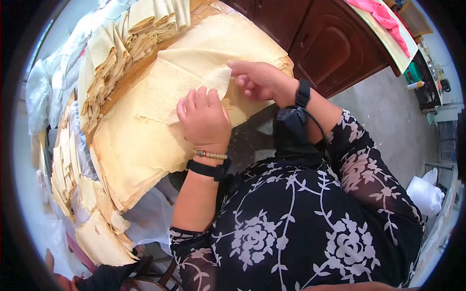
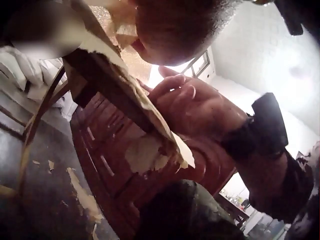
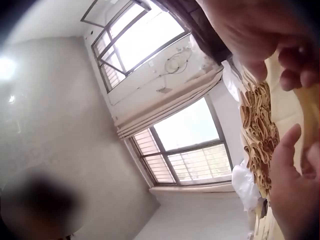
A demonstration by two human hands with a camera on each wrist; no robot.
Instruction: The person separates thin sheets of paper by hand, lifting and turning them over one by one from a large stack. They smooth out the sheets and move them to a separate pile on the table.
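Observation:
A large stack of thin, pale-yellow flatbread sheets lies in front of the person, with ragged edges. The top sheet is partly folded over, its raised edge running between the two hands. My left hand rests on this sheet near the stack's front edge, fingers extended. At the sheet's far right corner, my right hand pinches the edge, its other fingers curled. The right wrist view shows the sheet passing by the curled fingers of the right hand, with the left hand below, thumb spread.
Folded flatbreads are piled along the stack's far side, beside clear plastic bags. Broken pieces lie at lower left. A dark red wooden cabinet stands right of the stack, with a pink cloth on top.

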